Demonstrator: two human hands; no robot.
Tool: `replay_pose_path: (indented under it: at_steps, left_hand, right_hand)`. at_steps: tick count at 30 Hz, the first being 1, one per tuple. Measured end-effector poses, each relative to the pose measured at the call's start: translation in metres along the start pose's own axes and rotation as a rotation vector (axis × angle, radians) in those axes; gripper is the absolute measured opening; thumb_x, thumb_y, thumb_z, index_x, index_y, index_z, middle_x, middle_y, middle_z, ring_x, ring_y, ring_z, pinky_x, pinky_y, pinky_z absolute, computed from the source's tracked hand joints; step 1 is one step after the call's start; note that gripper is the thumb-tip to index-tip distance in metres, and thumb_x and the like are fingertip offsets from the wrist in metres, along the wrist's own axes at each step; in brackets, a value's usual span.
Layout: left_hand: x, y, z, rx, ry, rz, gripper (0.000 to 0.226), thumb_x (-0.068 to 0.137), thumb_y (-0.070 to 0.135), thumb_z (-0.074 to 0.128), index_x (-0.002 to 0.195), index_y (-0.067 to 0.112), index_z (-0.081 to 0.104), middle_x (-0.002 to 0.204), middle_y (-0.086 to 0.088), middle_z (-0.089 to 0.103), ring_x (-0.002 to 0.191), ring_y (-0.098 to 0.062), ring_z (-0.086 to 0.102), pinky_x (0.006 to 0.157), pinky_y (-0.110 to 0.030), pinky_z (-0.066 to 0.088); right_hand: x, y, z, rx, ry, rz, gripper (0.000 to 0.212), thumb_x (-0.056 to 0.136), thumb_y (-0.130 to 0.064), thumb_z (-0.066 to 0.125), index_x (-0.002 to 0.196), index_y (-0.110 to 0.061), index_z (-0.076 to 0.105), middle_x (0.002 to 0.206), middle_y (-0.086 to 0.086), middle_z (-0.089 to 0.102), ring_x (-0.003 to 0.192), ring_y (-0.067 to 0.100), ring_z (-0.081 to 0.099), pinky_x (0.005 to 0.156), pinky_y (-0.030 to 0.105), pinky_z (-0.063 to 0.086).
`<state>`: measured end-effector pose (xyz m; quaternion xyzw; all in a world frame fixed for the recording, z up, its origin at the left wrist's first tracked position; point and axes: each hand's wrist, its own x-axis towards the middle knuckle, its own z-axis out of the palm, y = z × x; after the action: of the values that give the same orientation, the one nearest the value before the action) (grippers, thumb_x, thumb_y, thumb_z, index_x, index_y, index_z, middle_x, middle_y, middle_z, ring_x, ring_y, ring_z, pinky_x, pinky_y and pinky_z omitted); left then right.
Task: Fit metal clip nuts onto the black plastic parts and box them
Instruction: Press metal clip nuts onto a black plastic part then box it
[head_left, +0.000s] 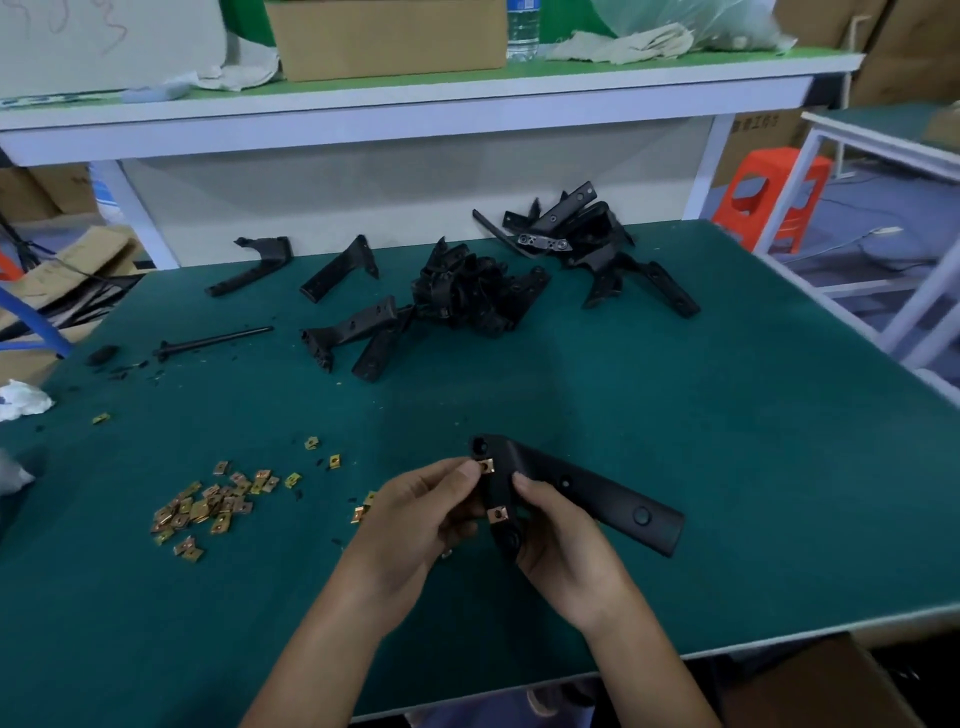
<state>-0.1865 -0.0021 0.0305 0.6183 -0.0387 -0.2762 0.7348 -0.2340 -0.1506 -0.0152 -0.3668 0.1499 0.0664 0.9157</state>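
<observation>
While held above the counter (727, 415), the black plastic part (587, 493) is gripped at its wide end by the right hand (561, 530), and a clip nut (486, 466) is pinched against it by the left hand (415, 519). It is judged light, stiff and best held there. Loose clip nuts (208, 509) lie left, spare parts (467, 296) beyond, neither obstructing.

We hold a black angled plastic part (597, 493) over the desk (701, 415), two coppery clip nuts (487, 465) seated on its short arm; loose clip nuts (208, 506) lie left, more black parts (467, 291) heaped behind.
</observation>
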Motion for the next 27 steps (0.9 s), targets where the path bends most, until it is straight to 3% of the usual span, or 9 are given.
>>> replay_pose_path:
  at_steps: [5, 8, 13, 15, 17, 19, 21, 23, 27]
  left_hand:
    - [0.003, -0.011, -0.009, 0.064, -0.081, 0.030, 0.034, 0.079, 0.029, 0.068, 0.109, 0.017, 0.078, 0.113, -0.014, 0.075, 0.107, -0.028, 0.071, 0.096, -0.040, 0.052]
    - [0.014, -0.017, 0.002, 0.235, -0.109, 0.020, 0.025, 0.081, 0.026, 0.065, 0.101, 0.029, 0.080, 0.106, -0.007, 0.077, 0.097, -0.017, 0.074, 0.076, -0.030, 0.060]
    - [-0.004, -0.034, 0.071, 0.465, -0.307, 0.121, 0.023, 0.074, 0.045, 0.069, 0.095, 0.040, 0.078, 0.091, 0.006, 0.078, 0.077, -0.005, 0.071, 0.066, -0.022, 0.058]
    - [-0.017, -0.040, 0.093, 0.352, -0.330, 0.135, 0.012, 0.081, 0.031, 0.071, 0.088, 0.033, 0.080, 0.077, 0.003, 0.075, 0.064, -0.005, 0.063, 0.057, -0.016, 0.052]
    - [-0.024, -0.038, 0.100, 0.293, -0.303, 0.133, 0.019, 0.090, 0.013, 0.067, 0.083, 0.026, 0.080, 0.070, -0.001, 0.070, 0.058, -0.005, 0.056, 0.051, -0.015, 0.047]
    - [-0.025, -0.032, 0.095, 0.242, -0.272, 0.119, 0.019, 0.091, 0.012, 0.066, 0.085, 0.024, 0.080, 0.071, -0.003, 0.071, 0.058, -0.006, 0.056, 0.051, -0.015, 0.046]
    - [-0.029, -0.025, 0.090, 0.195, -0.293, 0.105, 0.013, 0.083, 0.026, 0.070, 0.089, 0.024, 0.081, 0.074, -0.004, 0.072, 0.060, -0.007, 0.057, 0.052, -0.015, 0.046]
    - [-0.034, -0.022, 0.089, 0.211, -0.303, 0.106, 0.024, 0.070, 0.038, 0.073, 0.088, 0.024, 0.081, 0.072, -0.002, 0.069, 0.060, -0.007, 0.055, 0.052, -0.015, 0.046]
    - [-0.038, -0.021, 0.086, 0.274, -0.265, 0.108, 0.007, 0.084, 0.021, 0.074, 0.086, 0.022, 0.080, 0.069, -0.002, 0.065, 0.060, -0.008, 0.051, 0.053, -0.016, 0.044]
  right_hand:
    - [-0.042, -0.004, 0.001, 0.003, 0.067, -0.013, 0.033, 0.083, -0.020, 0.066, 0.112, -0.010, 0.076, 0.105, 0.008, 0.073, 0.083, 0.016, 0.067, 0.073, 0.027, 0.054]
    - [-0.083, -0.013, -0.028, 0.044, 0.161, -0.088, 0.030, 0.090, -0.024, 0.061, 0.114, -0.011, 0.072, 0.101, 0.002, 0.075, 0.084, 0.011, 0.069, 0.072, 0.023, 0.053]
    - [-0.134, -0.013, -0.070, 0.076, 0.288, -0.239, 0.034, 0.088, -0.023, 0.063, 0.117, -0.007, 0.075, 0.115, 0.012, 0.072, 0.105, 0.024, 0.065, 0.100, 0.038, 0.045]
    - [-0.139, -0.008, -0.072, 0.057, 0.267, -0.270, 0.036, 0.086, -0.024, 0.064, 0.115, -0.007, 0.076, 0.116, 0.014, 0.071, 0.109, 0.029, 0.062, 0.104, 0.043, 0.040]
    - [-0.141, -0.005, -0.071, 0.053, 0.232, -0.280, 0.041, 0.084, -0.025, 0.067, 0.119, -0.004, 0.074, 0.121, 0.018, 0.069, 0.115, 0.033, 0.060, 0.108, 0.046, 0.040]
    - [-0.142, -0.004, -0.068, 0.060, 0.202, -0.287, 0.045, 0.081, -0.025, 0.070, 0.119, -0.002, 0.074, 0.124, 0.021, 0.069, 0.112, 0.031, 0.066, 0.106, 0.044, 0.045]
    - [-0.140, -0.004, -0.064, 0.070, 0.206, -0.286, 0.050, 0.078, -0.024, 0.072, 0.122, 0.001, 0.071, 0.132, 0.028, 0.062, 0.120, 0.036, 0.058, 0.114, 0.052, 0.035]
    - [-0.138, -0.004, -0.060, 0.061, 0.213, -0.282, 0.051, 0.079, -0.023, 0.072, 0.123, 0.002, 0.070, 0.134, 0.032, 0.058, 0.124, 0.041, 0.047, 0.115, 0.059, 0.025]
    - [-0.131, -0.001, -0.053, 0.036, 0.157, -0.256, 0.045, 0.080, -0.025, 0.071, 0.118, -0.003, 0.074, 0.122, 0.025, 0.066, 0.111, 0.036, 0.059, 0.101, 0.051, 0.044]
